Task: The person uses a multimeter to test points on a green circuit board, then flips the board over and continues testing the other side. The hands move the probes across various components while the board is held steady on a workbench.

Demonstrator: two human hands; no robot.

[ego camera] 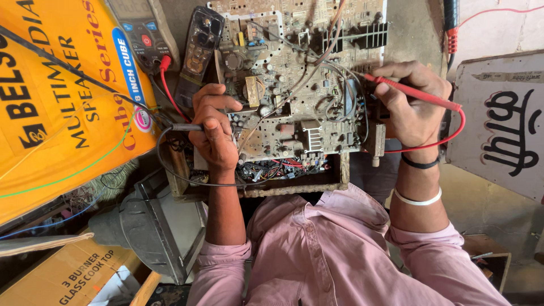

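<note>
So, head view only, here's how it lays out:

Circuit board: big beige circuit board (294, 85) lying flat in a wooden frame (294, 187), straight ahead of the person, component side up, crowded with parts and loose wires.

Left hand: left hand (214, 133) sits on the board's left edge, grip clenched around a black probe (184, 127). The probe's long axis runs roughly sideways, with its cable end out to the left and the tip end toward the board. The tip itself is hidden under the fingers, so I can't tell which spot it touches.

Right hand: right hand (411, 105) is over the board's right edge, grip closed pencil-style on a red probe (416, 93). That one slants from lower right up to upper left, tip pointing into the board near the black heat sink (368, 35).

Key relation: both probes point inward at the board from opposite sides, so the board lies between the two hands. The red tip is nearer the top right parts, and the black one is nearer the left middle.

Leads: red wire (447, 139) loops back under the right wrist.

Meter: a multimeter (141, 34) rests at the upper left, beside a black remote (198, 48), well apart from the right hand.

Other stuff: yellow carton (51, 113) on the left, pink shirt (340, 249) at the bottom.
</note>
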